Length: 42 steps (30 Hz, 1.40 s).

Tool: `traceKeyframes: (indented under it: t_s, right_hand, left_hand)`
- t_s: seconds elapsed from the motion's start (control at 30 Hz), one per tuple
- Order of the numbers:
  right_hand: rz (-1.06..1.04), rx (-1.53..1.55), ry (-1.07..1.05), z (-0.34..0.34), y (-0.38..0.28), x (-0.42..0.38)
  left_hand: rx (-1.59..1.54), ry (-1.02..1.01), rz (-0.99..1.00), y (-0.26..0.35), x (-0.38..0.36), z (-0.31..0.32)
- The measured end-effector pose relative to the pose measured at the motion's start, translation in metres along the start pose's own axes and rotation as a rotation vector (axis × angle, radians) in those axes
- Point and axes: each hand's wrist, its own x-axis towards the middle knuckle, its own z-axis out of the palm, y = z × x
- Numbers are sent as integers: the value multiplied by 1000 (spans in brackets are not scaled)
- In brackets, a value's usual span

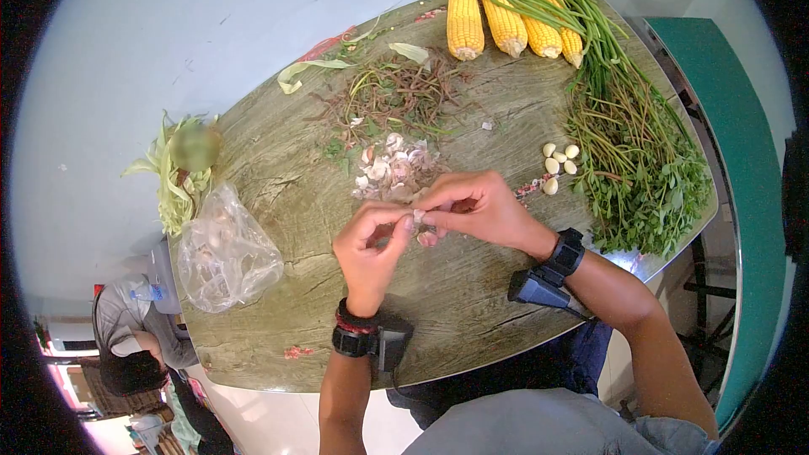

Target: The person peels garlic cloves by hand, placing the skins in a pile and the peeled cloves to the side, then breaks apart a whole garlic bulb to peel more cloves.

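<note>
While both hands meet over the wooden table (472,303), the left hand (371,240) and the right hand (484,206) pinch a small bit of garlic (418,216) between them. The fingers of each hand are nearly closed, thumb against finger, with the bit at their tips. It is just on the near side of a pile of garlic skins (392,167). A pinkish garlic piece (427,238) shows right below the fingertips. Past the skins I see a heap of thin brown and green stems (396,97). Some white peeled cloves (550,165) sit together to the right, near a big bunch of leafy greens (645,177). Yellow corn cobs (465,21) lie at the far edge. A clear plastic bag (229,253) is on the left side of the table.
</note>
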Motion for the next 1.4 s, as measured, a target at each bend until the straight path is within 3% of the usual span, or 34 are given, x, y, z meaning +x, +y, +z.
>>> traceKeyframes:
  t_s: [0.17,0.37,0.77,0.87,0.97,1.4]
  right_hand:
    - [36,29,12,1,-1,0]
    - [136,176,87,-4,-7,-1]
    - [274,276,104,-4,-19,0]
    - [237,297,90,-5,-13,0]
    - [218,271,53,-5,-14,1]
    - [207,196,1,-1,-7,2]
  left_hand:
    - [190,53,71,3,-1,6]
    - [65,147,-86,-18,-6,4]
    - [256,268,-35,3,3,10]
    - [353,194,175,5,5,7]
    - [263,80,240,10,2,8]
    - [275,44,275,10,2,6]
